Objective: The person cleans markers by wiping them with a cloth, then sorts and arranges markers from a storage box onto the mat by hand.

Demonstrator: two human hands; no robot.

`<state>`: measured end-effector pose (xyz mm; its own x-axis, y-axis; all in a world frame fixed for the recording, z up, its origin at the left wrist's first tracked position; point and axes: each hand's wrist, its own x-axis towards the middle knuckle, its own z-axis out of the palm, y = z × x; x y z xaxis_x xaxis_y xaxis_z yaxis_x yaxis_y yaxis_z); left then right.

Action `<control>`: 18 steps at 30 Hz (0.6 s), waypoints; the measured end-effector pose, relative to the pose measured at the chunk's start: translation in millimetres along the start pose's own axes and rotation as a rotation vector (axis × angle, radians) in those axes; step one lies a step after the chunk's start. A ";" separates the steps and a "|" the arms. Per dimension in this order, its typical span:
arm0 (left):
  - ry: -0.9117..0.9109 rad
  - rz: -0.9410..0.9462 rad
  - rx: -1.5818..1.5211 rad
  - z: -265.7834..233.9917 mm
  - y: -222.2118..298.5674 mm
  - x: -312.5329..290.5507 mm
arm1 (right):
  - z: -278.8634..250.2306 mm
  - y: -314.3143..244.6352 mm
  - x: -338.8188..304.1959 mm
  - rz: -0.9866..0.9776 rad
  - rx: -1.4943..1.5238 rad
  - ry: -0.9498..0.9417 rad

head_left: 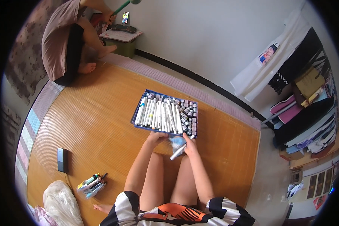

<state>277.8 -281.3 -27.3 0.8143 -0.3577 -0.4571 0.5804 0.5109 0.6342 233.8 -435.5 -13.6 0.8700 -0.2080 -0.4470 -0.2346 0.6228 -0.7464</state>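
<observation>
A shallow blue box (pixel 133 119) lies on the mat in front of me. White markers (pixel 158 113) fill most of it in a row, and many small capped pieces (pixel 190 116), pale and dark, crowd its right side. My left hand (pixel 156 138) is closed at the box's near edge, its fingertips partly hidden. Beside the near right corner, my right hand (pixel 190 145) grips a white marker (pixel 177 152) that slants down to the left. A crumpled blue-and-white piece (pixel 177 141), perhaps cloth or film, sits between my hands; which hand holds it is unclear.
On the left of the woven mat (pixel 98 113) are a dark rectangular device (pixel 62 159) with a cord, a clear container of pens (pixel 91 185) and a white plastic bag (pixel 62 203). Another person (pixel 62 41) sits at the far left by a small table (pixel 121 34). Clothes (pixel 309 132) hang and lie at right.
</observation>
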 end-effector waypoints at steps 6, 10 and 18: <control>-0.045 -0.082 -0.157 -8.7 -1.0 -10.4 | -4.5 -1.2 -16.0 -0.062 -0.479 0.098; 0.038 -0.014 -0.153 -4.4 -0.6 -16.9 | -13.6 -7.1 -14.5 0.101 -0.353 0.050; 0.069 0.043 -0.099 0.6 2.2 -9.3 | -13.1 -53.3 -41.0 0.026 -0.106 0.047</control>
<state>271.5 -277.3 -21.3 0.8341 -0.2805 -0.4749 0.5385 0.6003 0.5913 205.0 -470.0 38.1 0.8425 -0.2291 -0.4875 -0.3037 0.5455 -0.7812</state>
